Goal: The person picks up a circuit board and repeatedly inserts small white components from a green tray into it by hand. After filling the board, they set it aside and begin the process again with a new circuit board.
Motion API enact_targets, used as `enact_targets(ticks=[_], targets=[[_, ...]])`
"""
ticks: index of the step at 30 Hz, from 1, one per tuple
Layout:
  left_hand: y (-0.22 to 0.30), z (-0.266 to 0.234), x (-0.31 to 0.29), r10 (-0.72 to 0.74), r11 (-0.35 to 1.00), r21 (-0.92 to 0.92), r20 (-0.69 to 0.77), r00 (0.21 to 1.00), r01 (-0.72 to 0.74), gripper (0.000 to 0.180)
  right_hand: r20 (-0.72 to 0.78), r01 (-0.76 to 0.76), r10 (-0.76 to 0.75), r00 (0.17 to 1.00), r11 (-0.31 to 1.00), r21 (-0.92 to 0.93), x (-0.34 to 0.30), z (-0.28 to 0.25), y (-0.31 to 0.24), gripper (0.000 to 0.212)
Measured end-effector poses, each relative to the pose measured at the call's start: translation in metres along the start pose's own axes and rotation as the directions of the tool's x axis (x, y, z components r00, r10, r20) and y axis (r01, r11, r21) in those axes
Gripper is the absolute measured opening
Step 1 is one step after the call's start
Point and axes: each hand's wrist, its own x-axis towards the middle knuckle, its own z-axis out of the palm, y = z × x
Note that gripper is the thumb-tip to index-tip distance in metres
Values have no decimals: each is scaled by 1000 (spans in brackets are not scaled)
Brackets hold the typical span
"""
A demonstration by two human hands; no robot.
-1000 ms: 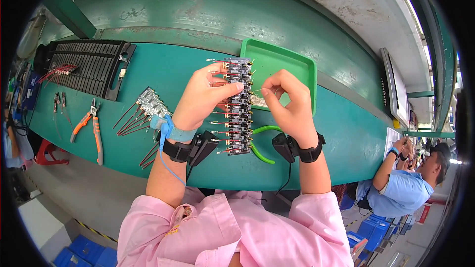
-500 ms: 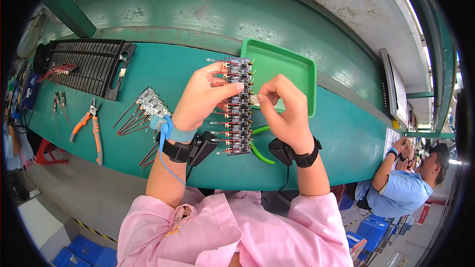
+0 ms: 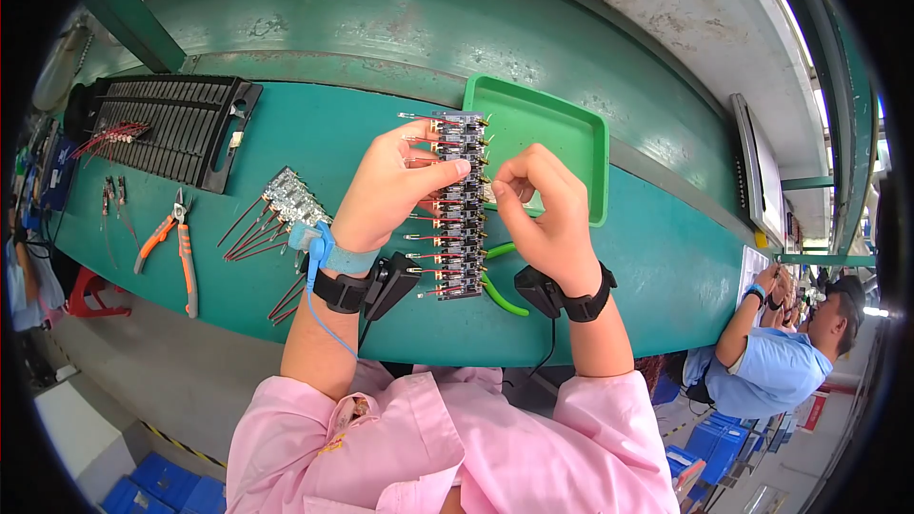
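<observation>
My left hand (image 3: 386, 186) grips a long strip of small circuit boards (image 3: 461, 233) by its left side, thumb on top. Short red and black wires stick out along the strip's left edge, and small pins stand along its right edge. Close to that right edge, my right hand (image 3: 545, 205) has thumb and index finger pinched together; whatever lies between them, if anything, is too small to make out. Behind the right hand lies a green tray (image 3: 595, 133), partly covered by the strip and hand. Green-handled pliers or cutters (image 3: 503, 295) lie partly hidden beside the strip.
Left of my hand lies a second board strip (image 3: 293, 195) with red wires. Orange-handled pliers (image 3: 176, 238) and a black slotted rack (image 3: 167, 128) holding wired parts lie farther left. A person in blue (image 3: 781, 362) works at the far right.
My right hand has moved slightly left, its fingertips now closer to the strip's right edge. The left hand and the strip have hardly moved.
</observation>
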Motion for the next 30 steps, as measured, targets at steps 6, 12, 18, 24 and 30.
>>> enact_targets(ticks=[6,12,18,24,30], targets=[[1,1,0,-13,999,-31,18,1000,14,28,18,-54,54,998,998,-12,0,-3,3,11],[-4,1,1,5,996,-86,57,998,0,28,42,-46,44,998,998,53,1,-1,7,11],[-4,2,1,23,994,-105,56,998,-17,28,-3,-76,77,997,992,102,-2,-2,7,8],[-4,1,2,10,995,-100,28,1000,-7,29,-27,-223,276,961,826,517,-11,-3,7,4],[-7,-2,4,34,996,-85,28,999,-32,29,76,-272,292,953,725,632,-19,3,6,4]])
